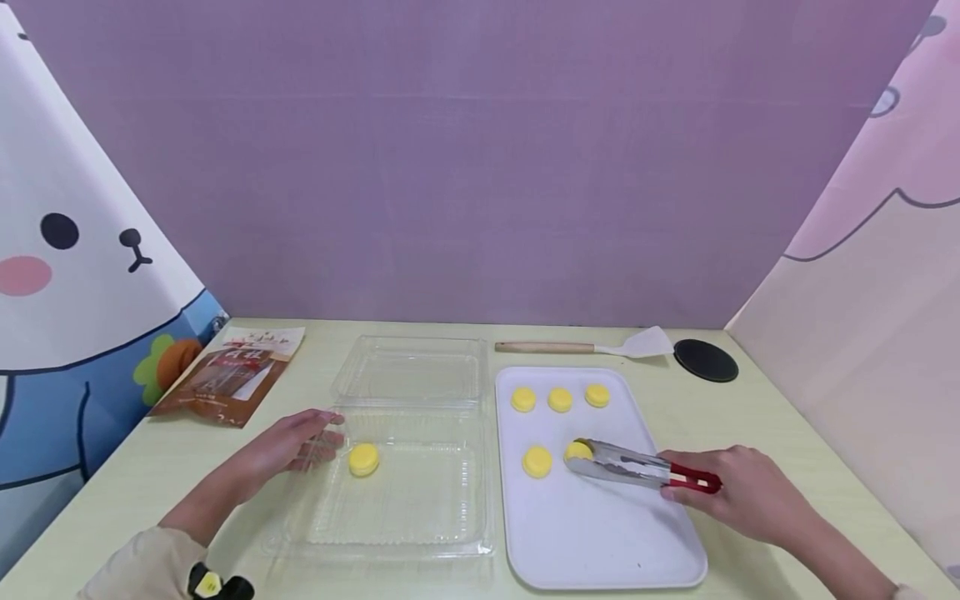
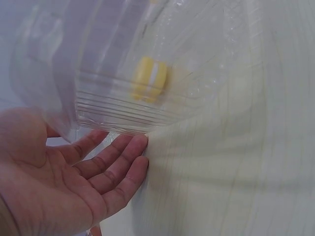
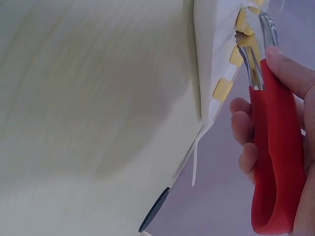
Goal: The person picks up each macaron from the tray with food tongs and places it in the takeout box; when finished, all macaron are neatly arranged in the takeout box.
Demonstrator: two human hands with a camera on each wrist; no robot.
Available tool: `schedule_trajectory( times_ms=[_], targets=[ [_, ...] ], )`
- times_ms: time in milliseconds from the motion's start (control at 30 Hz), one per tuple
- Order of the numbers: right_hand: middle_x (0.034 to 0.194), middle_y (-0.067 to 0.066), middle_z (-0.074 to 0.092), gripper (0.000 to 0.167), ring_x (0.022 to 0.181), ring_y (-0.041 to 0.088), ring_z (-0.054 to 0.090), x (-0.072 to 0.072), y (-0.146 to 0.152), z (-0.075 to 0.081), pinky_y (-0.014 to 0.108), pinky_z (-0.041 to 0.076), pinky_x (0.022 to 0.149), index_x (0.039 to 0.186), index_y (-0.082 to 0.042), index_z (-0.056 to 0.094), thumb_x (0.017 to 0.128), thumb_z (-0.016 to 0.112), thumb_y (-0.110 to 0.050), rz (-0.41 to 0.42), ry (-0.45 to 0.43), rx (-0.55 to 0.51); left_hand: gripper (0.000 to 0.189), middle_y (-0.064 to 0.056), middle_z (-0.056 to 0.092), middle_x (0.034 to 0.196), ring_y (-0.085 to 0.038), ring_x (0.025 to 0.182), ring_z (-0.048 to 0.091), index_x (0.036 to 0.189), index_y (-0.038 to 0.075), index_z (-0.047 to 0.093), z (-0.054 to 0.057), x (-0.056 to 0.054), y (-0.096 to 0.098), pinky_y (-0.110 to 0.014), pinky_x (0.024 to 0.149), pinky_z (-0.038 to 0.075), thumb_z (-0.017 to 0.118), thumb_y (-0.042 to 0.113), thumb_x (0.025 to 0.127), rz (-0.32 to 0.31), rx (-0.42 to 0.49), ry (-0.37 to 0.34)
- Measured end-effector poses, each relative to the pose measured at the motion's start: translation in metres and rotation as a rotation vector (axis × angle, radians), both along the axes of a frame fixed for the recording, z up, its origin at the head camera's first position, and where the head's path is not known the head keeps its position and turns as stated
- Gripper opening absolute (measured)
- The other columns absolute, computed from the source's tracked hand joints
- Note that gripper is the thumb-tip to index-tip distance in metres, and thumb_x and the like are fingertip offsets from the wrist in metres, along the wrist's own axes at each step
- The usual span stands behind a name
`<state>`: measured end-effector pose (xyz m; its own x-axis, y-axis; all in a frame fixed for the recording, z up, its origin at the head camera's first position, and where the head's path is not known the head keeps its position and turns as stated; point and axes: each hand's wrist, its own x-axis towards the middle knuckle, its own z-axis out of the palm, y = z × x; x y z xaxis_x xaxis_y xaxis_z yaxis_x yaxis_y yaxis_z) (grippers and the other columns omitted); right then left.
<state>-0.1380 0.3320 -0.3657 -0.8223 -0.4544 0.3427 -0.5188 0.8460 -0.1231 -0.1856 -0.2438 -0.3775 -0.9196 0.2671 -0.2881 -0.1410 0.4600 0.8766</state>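
The tongs (image 1: 633, 467) on the right pair shiny metal arms with smooth, matt red grips (image 3: 285, 142) that look like rubber or plastic, over a smooth, plastic-looking white tray (image 1: 600, 533). On the left, the container (image 1: 420, 500) is clear, glossy plastic with ribbed walls, and the yellow round (image 1: 363, 460) in it looks smooth and matt. Beyond are a glossy film packet (image 1: 225, 375), a wooden spatula handle (image 1: 545, 347) and a matt purple cloth backdrop (image 1: 480, 167).
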Motion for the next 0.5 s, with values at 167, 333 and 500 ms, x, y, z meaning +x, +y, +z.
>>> schedule_trajectory(
  times_ms=[167,333,500],
  targets=[
    [0.070,-0.030,0.059,0.042,0.056,-0.006,0.037,-0.001,-0.001,0.006,0.022,0.032,0.053,0.110,-0.018,0.080,0.076,0.088,-0.040,-0.009,-0.018,-0.001,0.058,-0.028,0.056,0.140,-0.040,0.124,0.060,0.148,-0.009,0.036,0.001,0.000,0.000,-0.050,0.096,0.052,0.030,0.037,0.113,-0.008,0.000,-0.003],
    [0.068,-0.032,0.056,0.042,0.055,-0.007,0.037,-0.003,-0.002,0.013,0.021,0.032,0.052,0.110,-0.017,0.080,0.076,0.088,-0.039,-0.006,0.003,0.007,0.058,-0.029,0.055,0.141,-0.041,0.124,0.059,0.149,-0.009,0.036,0.002,-0.001,-0.001,-0.049,0.096,0.052,0.030,0.037,0.113,-0.014,0.004,-0.007],
    [0.067,-0.034,0.054,0.041,0.055,-0.008,0.038,-0.007,-0.005,0.024,0.021,0.033,0.052,0.110,-0.017,0.080,0.076,0.088,-0.039,0.029,0.029,0.006,0.059,-0.029,0.055,0.140,-0.041,0.124,0.060,0.148,-0.009,0.037,0.001,-0.002,-0.002,-0.050,0.096,0.052,0.031,0.038,0.113,-0.017,0.006,-0.012]
  ],
)
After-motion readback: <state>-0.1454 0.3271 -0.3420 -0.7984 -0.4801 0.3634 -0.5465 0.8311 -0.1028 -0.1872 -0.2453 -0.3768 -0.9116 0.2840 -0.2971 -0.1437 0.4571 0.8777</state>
